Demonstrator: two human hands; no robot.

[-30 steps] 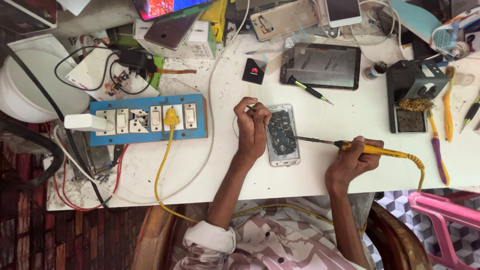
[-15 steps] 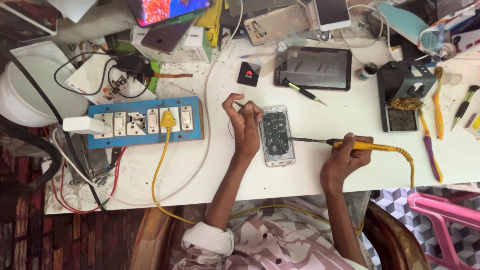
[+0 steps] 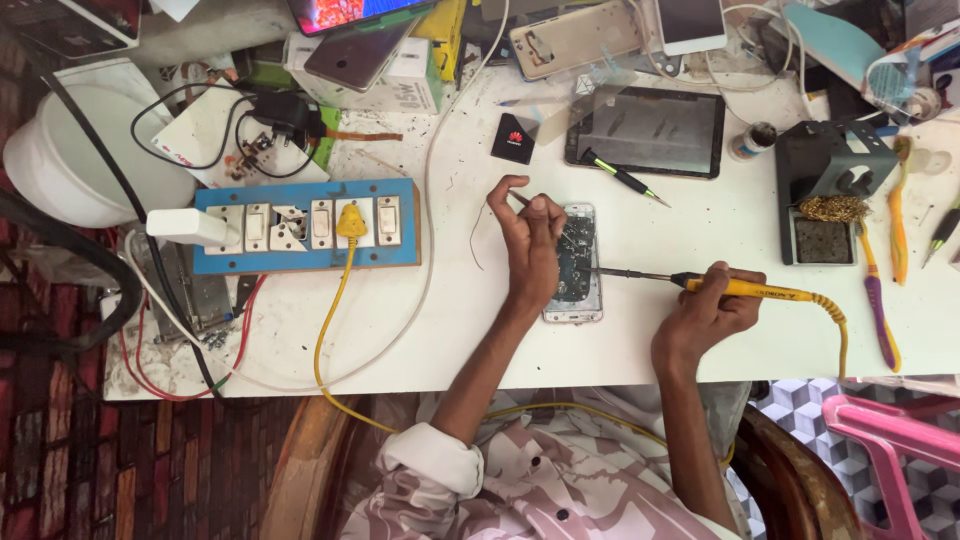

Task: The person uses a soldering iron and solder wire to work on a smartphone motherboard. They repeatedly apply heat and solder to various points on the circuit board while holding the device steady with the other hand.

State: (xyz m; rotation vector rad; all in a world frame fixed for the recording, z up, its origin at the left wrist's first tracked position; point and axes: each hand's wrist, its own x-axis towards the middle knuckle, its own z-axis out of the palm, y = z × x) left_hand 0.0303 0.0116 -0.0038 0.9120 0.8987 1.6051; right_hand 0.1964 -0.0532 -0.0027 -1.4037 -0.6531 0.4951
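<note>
Yellow-handled soldering iron (image 3: 745,290) sits clamped in my right hand (image 3: 705,315), tip aimed at the opened phone (image 3: 575,265) lying flat mid-table (image 3: 450,330). My left hand (image 3: 530,235) rests on the phone, fingers pinching thin solder wire for feeding, I judge.

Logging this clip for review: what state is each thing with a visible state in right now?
Phone: flat on table, opened, insides exposed.
Soldering iron: gripped in right hand, tip at the phone.
Left hand: over the phone, pinching a thin wire.
Yellow plug: seated in the power strip.
Tablet: screen dark.
</note>
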